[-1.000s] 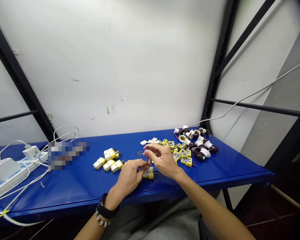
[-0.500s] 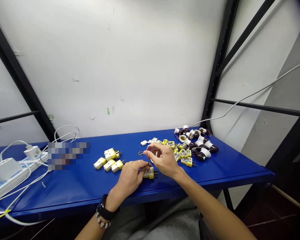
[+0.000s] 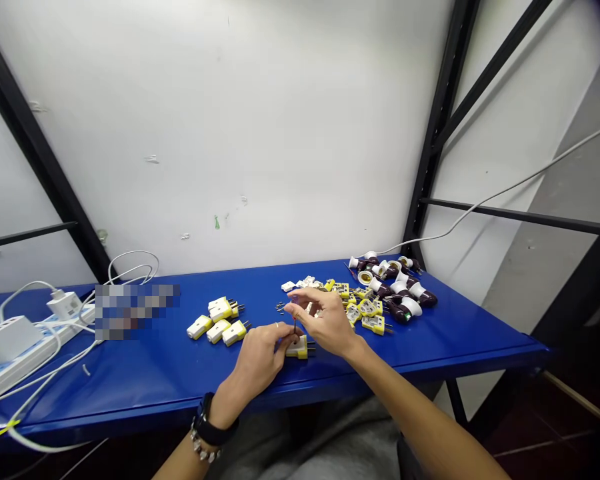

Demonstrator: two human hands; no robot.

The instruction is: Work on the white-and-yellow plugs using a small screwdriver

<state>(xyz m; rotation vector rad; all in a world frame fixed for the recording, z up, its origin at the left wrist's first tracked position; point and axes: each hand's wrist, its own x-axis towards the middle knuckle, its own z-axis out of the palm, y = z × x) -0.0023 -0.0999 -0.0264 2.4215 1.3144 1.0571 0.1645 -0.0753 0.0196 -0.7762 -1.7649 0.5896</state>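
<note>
On the blue table, my left hand (image 3: 260,353) is closed on a white and yellow electrical plug (image 3: 301,348) lying flat with its pins to the right. Its fingertips also meet close to the tip of a screwdriver (image 3: 295,325). That screwdriver stands upright over the plug's white face, its handle pinched between the thumb and fingers of my right hand (image 3: 330,323). Small dark screws (image 3: 280,307) lie scattered just behind the hands. Further right are several open yellow plug halves (image 3: 373,307) with metal inside, partly hidden by my right hand, and white covers (image 3: 308,281) behind them.
Several closed white and yellow plugs (image 3: 220,311) sit left of my hands. Dark lamp holders with white collars (image 3: 400,288) are heaped at the back right. White power strips (image 3: 15,350) and loose cables lie at the far left. Black frame posts (image 3: 427,133) rise behind the table (image 3: 145,380).
My right hand has shifted very slightly left and its fingers have changed position around the screwdriver handle. My left hand and the plug stay nearly in place.
</note>
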